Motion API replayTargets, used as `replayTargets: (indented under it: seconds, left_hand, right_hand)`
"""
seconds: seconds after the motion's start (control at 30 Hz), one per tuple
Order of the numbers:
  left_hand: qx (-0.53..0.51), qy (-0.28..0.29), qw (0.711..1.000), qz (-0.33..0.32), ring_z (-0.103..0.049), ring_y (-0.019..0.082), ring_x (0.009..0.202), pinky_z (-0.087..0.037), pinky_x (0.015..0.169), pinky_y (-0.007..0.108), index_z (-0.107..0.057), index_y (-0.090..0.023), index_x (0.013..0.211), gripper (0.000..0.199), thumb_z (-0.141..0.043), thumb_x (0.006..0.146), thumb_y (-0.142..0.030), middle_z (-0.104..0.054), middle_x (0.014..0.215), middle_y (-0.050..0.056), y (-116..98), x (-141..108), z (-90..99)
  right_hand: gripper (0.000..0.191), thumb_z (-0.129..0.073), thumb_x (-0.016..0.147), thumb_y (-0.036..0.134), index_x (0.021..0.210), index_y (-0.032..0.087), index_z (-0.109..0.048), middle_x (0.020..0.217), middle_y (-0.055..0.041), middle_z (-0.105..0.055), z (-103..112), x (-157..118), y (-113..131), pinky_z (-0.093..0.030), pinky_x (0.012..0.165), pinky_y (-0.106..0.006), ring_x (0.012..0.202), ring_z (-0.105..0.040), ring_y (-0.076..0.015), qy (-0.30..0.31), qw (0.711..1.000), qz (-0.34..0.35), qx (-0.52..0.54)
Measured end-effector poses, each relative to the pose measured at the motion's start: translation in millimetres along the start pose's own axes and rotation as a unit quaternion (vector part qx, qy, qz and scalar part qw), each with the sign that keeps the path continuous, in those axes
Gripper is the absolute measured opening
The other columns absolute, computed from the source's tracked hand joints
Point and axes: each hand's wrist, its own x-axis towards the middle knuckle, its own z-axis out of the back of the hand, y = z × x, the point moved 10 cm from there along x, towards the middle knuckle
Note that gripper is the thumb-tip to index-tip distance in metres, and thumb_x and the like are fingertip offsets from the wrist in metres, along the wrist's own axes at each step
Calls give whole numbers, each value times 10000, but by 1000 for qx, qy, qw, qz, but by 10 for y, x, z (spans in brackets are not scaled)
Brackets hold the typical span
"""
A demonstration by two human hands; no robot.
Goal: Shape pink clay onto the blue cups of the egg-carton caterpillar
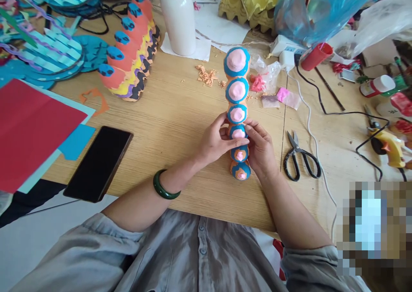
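- Head view, work piece: the cup strip [237, 62], a row of six egg-carton cups painted orange, each with a blue ring and a pink tip, lies lengthwise on the table [174, 94], running from just in front of the hands to well beyond them.
- Left hand: the left hand [215, 139] is partly closed on the near left side of the strip at the fourth cup. Its fingers [225, 131] curl over the cup, and the index finger reaches across to meet the right hand.
- Right hand: the right hand [260, 148] is partly closed on the right side at the fourth and fifth cups, with the fingers [252, 131] bent over the top.
- Grip: both hands hold the strip from opposite sides. The fingertips bear on the cups, and the three far cups stay uncovered.
- Left of the hands: a phone [98, 163], red paper [32, 129] and a second strip [128, 56].
- Right of the hands: scissors [298, 156] and, farther out, a glue gun [386, 141].
- Beyond the hands: paper scraps [206, 75] and a bottle [178, 19].
- Left wrist: a green bangle [164, 184].
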Motion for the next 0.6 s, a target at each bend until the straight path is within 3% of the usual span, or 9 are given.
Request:
replayTargets:
  seconds: [0.23, 0.37, 0.6]
  left_hand:
    - [-33, -10, 999, 34, -699, 196, 1052, -560, 930, 315, -681, -187, 1138, 680, -1009, 657, -540, -763, 1174, 84, -43, 7, 34]
    - [-98, 6, 992, 82, -699, 202, 1067, -544, 928, 321, -707, -173, 1100, 611, -902, 763, -643, -768, 1129, 80, 38, 6, -15]
    - [-137, 31, 986, 91, -664, 176, 946, -537, 906, 337, -739, -185, 1000, 365, -904, 760, -403, -740, 960, 23, -23, 30, 6]
  right_hand:
    - [216, -844, 820, 387, 981, 280, -750, 864, 18, -773, 7, -13, 20, -563, 752, -337, 817, -701, -184, -15, 1000, 1, -28]
    - [240, -857, 802, 395, 979, 276, -745, 889, 13, -778, 24, -2, 16, -563, 761, -342, 822, -695, -185, -18, 999, -4, -29]
    - [214, -820, 866, 486, 976, 303, -819, 832, 30, -708, 7, 4, 108, -521, 702, -293, 783, -633, -150, -3, 998, 20, -58]
